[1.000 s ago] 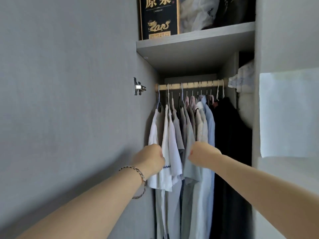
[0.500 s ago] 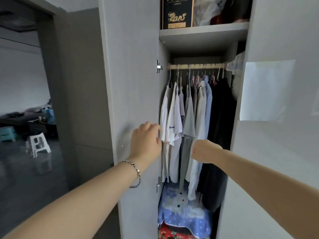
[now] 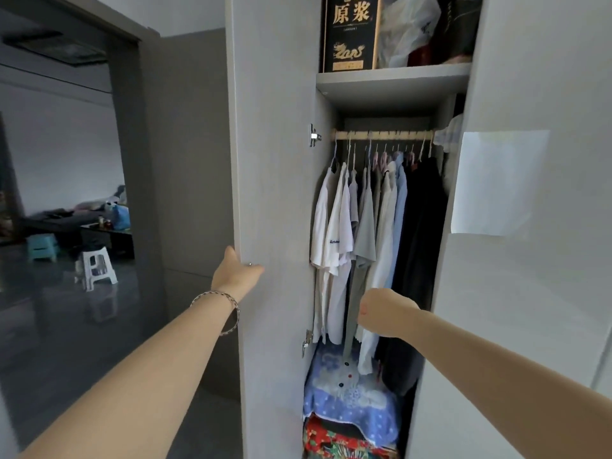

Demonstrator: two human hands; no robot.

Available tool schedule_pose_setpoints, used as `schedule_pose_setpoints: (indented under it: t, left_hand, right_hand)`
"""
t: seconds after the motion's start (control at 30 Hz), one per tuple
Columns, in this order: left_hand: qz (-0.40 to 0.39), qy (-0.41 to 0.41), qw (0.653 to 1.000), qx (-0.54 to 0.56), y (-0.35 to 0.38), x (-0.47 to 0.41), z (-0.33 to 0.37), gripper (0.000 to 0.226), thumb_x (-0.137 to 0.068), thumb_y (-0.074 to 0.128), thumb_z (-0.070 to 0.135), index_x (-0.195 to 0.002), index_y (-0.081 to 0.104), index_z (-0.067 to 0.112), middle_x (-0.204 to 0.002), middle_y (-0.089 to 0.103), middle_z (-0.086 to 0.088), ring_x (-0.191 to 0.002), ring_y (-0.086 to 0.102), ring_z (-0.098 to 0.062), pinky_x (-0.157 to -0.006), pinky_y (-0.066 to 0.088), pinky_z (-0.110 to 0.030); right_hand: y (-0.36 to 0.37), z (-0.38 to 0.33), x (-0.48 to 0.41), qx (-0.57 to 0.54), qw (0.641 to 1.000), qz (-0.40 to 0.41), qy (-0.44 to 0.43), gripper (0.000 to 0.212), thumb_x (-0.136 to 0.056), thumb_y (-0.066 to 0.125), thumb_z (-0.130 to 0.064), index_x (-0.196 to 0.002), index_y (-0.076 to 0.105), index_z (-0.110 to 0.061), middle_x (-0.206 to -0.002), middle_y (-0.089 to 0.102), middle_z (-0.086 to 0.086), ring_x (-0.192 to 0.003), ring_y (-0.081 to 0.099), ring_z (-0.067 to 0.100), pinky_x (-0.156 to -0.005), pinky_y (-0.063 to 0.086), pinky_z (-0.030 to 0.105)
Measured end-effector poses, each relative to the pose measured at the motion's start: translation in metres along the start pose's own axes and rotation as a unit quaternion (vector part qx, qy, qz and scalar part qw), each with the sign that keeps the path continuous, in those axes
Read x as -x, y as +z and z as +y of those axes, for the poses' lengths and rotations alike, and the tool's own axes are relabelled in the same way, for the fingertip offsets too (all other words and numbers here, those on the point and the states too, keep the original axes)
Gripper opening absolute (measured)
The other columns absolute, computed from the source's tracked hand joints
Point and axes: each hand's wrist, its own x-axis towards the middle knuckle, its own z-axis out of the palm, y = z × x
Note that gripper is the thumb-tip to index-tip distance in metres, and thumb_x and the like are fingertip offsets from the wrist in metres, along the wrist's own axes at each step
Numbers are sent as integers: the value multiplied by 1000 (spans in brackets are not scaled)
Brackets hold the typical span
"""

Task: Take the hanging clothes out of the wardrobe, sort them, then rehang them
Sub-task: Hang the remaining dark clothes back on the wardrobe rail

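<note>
Left hand point(image 3: 235, 274) grip spread on open door point(image 3: 275, 193) edge, right hand point(image 3: 385, 313) grip curled empty before hanging clothes point(image 3: 364, 226)

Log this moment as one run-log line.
stage: wardrobe open | left hand: on door edge | right hand: closed, empty, before hanging clothes | clothes: all on rail

White shirts point(image 3: 334, 233), black garments point(image 3: 420, 226), blue dotted blanket point(image 3: 347, 395), grey door point(image 3: 275, 193)

Head view looks forward, close, into the open wardrobe point(image 3: 390, 81).
</note>
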Motion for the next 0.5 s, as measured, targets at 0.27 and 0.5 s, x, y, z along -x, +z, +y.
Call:
schedule_pose_setpoints:
  t: [0.27,0.5]
  left_hand:
    - [20,171,968,-181,64,34,35,24,-84,54,34,-100,50,16,-83,61,2,-74,58,-21,-63,48,-29]
    - [-66,254,948,-181,177,34,87,33,-84,57,41,-101,44,16,-85,61,2,-72,60,-20,-55,48,-27]
  right_hand:
    - [-1,61,-4,8,997,31,70,28,-91,40,-15,-64,36,-18,-72,43,-2,-70,44,19,-64,44,27]
    - [2,142,-18,-32,983,85,159,26,-89,42,-19,-107,60,-14,-109,60,3,-94,59,25,-71,45,24]
